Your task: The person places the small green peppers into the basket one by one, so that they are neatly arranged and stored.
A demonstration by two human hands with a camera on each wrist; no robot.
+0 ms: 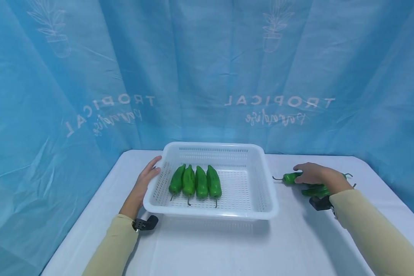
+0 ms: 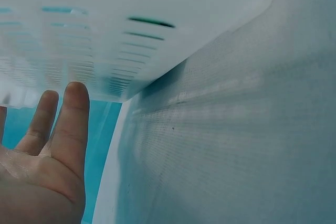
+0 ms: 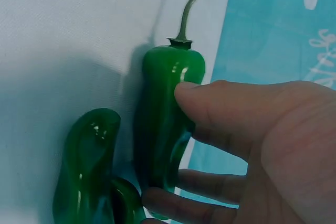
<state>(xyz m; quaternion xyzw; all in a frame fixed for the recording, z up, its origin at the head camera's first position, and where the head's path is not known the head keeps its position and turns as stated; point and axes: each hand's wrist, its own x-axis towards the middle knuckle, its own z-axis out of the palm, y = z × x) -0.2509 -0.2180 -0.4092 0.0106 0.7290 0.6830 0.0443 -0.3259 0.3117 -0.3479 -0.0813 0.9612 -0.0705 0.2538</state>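
Far left, I'm seeing a creased blue curtain [image 1: 17,126] hanging, wrapping round the back too, mirrored white lettering on it. White cloth-topped table [image 1: 200,249] is sitting in front, fine weave showing. Left hand [image 1: 146,176] is standing at the basket's left wall, fingers extended and spread, gripping nothing; I'm not able to tell whether the fingertips are touching. Matte beige sleeve [image 1: 112,249] is covering that forearm.

Basket [image 1: 207,214] is next: white plastic, rectangular, rounded corners, slotted walls, perforated floor. Its left half is holding four green peppers [image 1: 188,182], smooth, tapered, lying side by side. Their long axes are running roughly front to back, stems pointing toward the wearer.

Right of the basket, right hand [image 1: 310,173] is partly closing on one glossy pepper [image 3: 163,95], thumb on one side, fingers curling round the other. That pepper is pointing its thin curved stem left, toward the basket, long axis lying crosswise; I'm not able to tell whether it's clear of the cloth. Two more peppers [image 3: 86,171] are lying just beside it, stems pointing right.
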